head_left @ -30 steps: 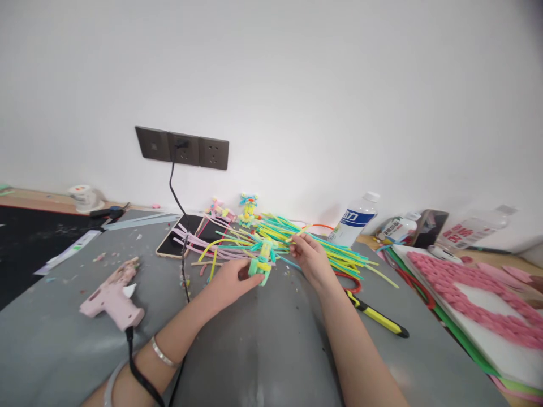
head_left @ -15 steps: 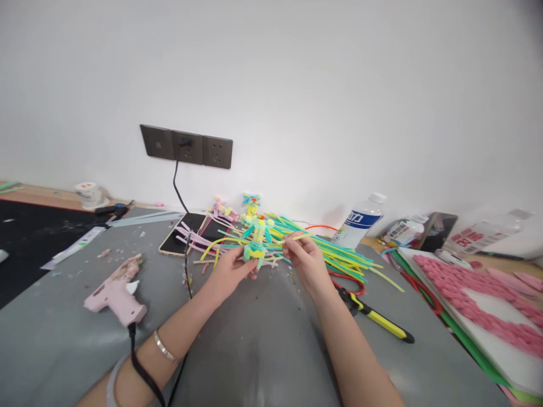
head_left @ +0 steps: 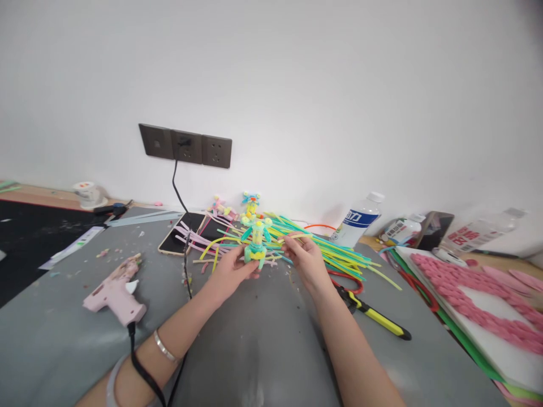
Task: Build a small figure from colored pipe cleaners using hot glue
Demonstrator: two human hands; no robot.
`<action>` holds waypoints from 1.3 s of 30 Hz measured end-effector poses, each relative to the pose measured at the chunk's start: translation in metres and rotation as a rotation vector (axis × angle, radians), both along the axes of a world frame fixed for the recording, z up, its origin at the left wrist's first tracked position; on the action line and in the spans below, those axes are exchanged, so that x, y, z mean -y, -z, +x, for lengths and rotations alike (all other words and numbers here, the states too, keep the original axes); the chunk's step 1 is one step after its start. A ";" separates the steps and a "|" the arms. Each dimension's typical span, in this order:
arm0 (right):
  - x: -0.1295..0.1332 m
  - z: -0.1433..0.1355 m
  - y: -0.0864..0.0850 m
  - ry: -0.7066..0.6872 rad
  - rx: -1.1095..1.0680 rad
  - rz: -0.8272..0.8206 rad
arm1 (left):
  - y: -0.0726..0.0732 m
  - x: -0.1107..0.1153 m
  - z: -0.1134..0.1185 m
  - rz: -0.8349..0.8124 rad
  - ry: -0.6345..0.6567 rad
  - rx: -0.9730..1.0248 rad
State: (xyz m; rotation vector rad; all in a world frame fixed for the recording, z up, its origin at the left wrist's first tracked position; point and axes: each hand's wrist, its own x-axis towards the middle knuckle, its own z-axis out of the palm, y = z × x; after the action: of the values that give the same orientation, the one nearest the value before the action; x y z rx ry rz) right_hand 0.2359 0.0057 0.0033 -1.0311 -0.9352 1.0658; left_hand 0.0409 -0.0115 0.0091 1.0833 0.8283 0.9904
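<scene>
My left hand point(head_left: 235, 268) is closed around the lower part of a small green and yellow pipe-cleaner figure point(head_left: 257, 240), which stands upright with its round-eyed head on top. To the right of it, my right hand point(head_left: 303, 257) pinches a short pale yellow pipe cleaner point(head_left: 292, 237), its tip pointing toward the figure but apart from it. Behind both hands spreads a heap of loose green and yellow pipe cleaners point(head_left: 339, 254), with lilac ones point(head_left: 193, 237) on the left. Two similar finished-looking figures, one blue and yellow point(head_left: 251, 204) and one pink point(head_left: 223, 208), lean near the wall.
A pink glue gun point(head_left: 119, 294) with a black cord lies at left. Yellow-black pliers point(head_left: 379, 321) lie right of my right arm. A phone point(head_left: 180, 234) rests behind the cord. A bottle point(head_left: 357, 220) stands at back right, near pink braided work point(head_left: 475, 299) on a board.
My left hand has turned the figure slightly, and its head has shifted a little left. The right hand stays nearly in place with the pale pipe cleaner.
</scene>
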 end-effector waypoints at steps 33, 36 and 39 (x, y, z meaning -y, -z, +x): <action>0.024 -0.022 -0.011 -0.180 0.494 0.384 | -0.008 0.002 -0.007 0.279 0.016 -0.201; 0.023 -0.021 -0.012 -0.166 0.510 0.406 | -0.011 0.003 -0.007 0.233 0.064 -0.143; 0.023 -0.020 -0.013 -0.158 0.538 0.452 | -0.011 0.003 -0.006 0.175 0.077 -0.101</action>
State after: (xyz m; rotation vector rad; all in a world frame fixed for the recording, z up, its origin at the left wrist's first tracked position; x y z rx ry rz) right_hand 0.2159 -0.0174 0.0164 -0.8810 -1.6302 0.6549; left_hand 0.0348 -0.0142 0.0198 1.3147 0.7856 0.9630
